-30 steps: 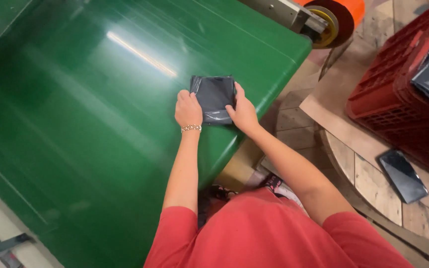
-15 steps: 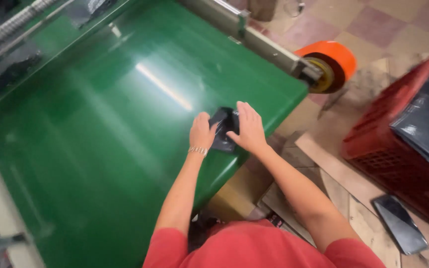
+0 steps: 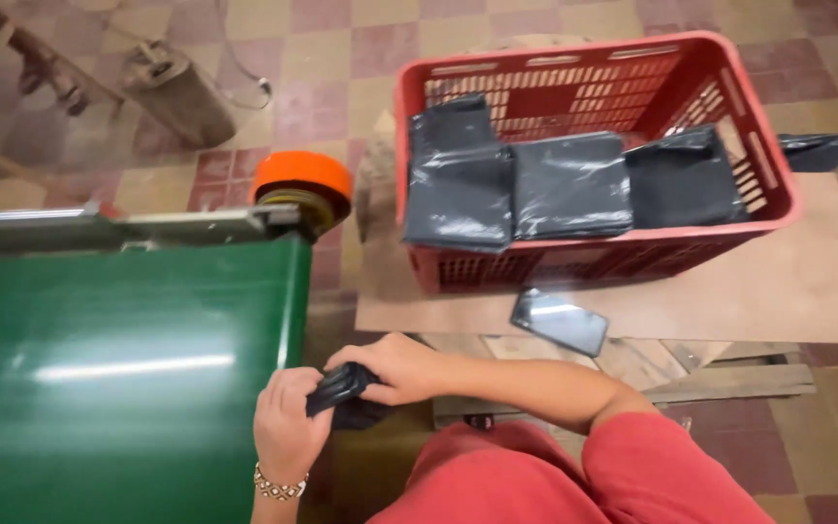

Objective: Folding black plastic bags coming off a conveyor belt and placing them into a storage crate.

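Note:
A small folded black plastic bag is held between both hands just off the right edge of the green conveyor belt. My left hand, with a beaded bracelet at the wrist, grips its lower left part. My right hand covers its upper right part. Both hands hover over the gap between the belt and a wooden pallet. Much of the bag is hidden by fingers.
A red plastic crate holding several black folded bags stands on a cardboard sheet to the right. A dark phone lies in front of it. An orange roller end caps the belt's far corner. Tiled floor beyond.
The bag has been lifted off the belt and drawn to its right edge, crumpled smaller between both hands. My view has swung right toward the crate.

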